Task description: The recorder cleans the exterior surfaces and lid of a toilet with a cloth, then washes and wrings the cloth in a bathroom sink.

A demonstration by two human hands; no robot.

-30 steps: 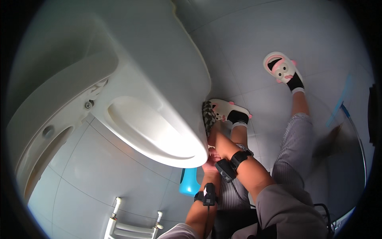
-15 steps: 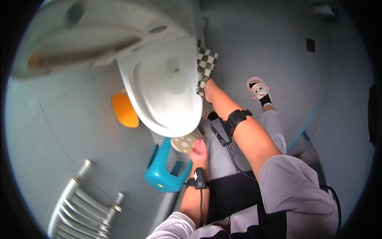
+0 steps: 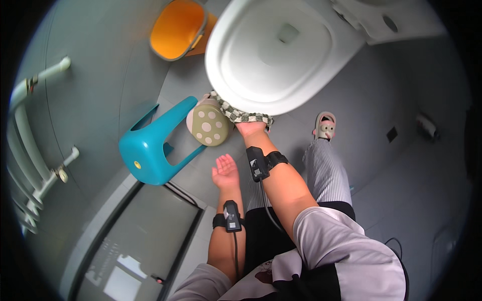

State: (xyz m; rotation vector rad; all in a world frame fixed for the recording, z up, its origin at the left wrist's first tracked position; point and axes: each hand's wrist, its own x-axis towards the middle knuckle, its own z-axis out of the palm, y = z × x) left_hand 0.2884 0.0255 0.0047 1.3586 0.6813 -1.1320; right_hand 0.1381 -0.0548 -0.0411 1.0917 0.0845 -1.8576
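Observation:
A green-and-white checkered cloth (image 3: 242, 116) lies against the outer front of a white toilet bowl (image 3: 217, 65), under its rim. My right hand (image 3: 251, 127) is on the cloth, with its fingers hidden behind fabric and bowl; it appears to grip it. Lower and to the left, my left hand (image 3: 226, 172) is open and empty, palm up, fingers stretched out. Nearest to it stands a round olive object with pale dots (image 3: 210, 126). The toilet's seat and lid (image 3: 401, 22) are raised.
A teal plastic stool (image 3: 155, 145) is tipped over at left. Behind it is an orange bin (image 3: 178, 30). A white towel rail (image 3: 32, 120) lines the left wall, with a dark-framed glass panel (image 3: 145, 226) below. My slippered foot (image 3: 325, 125) is at right, near a floor drain (image 3: 391, 134).
The view has swung, placing the toilet farther up and right. My right hand and the cloth have moved from the bowl's right side to its front. My left hand stays open.

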